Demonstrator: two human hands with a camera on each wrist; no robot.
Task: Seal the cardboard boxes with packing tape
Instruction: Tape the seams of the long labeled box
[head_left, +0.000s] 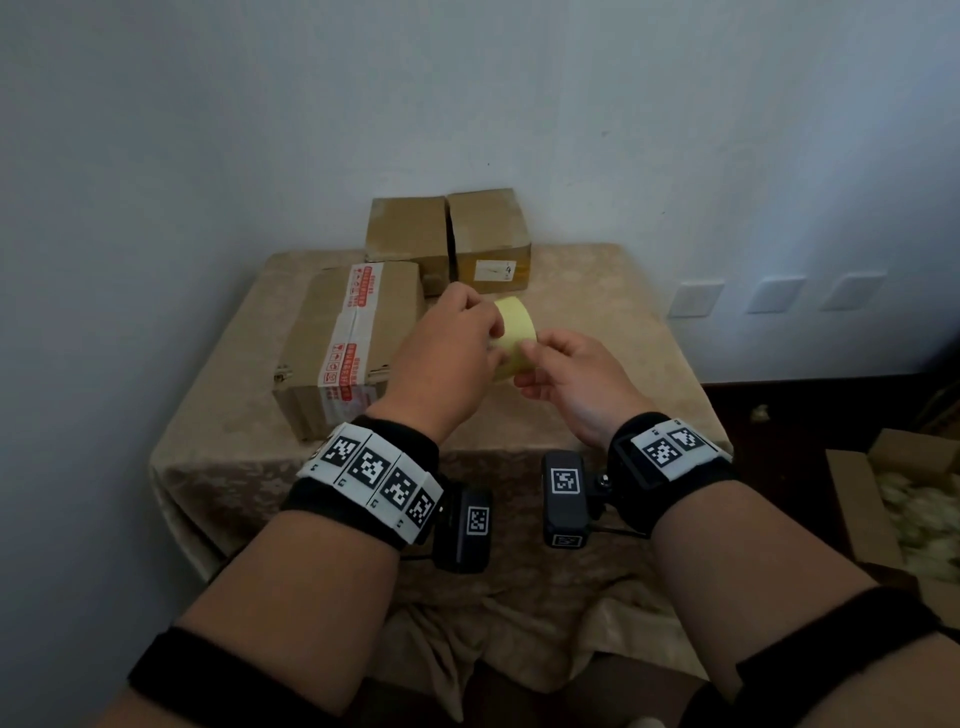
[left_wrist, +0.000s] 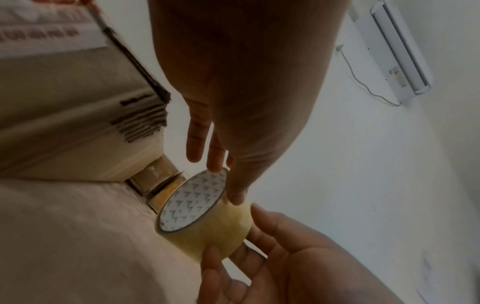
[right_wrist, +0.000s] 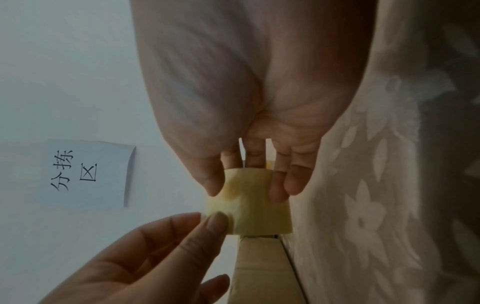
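Head view: left hand (head_left: 447, 353) and right hand (head_left: 563, 371) both pinch the yellowish packing-tape roll (head_left: 514, 332) above the table — steady the roll, pick the free end loose, peel slowly.

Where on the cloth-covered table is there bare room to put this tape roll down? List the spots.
Free: the cloth right of the two small boxes, out to the table's right edge, and the near strip in front of the large taped box. Crowded: the back left, where all three boxes stand. Both hands hold the tape roll above the middle.
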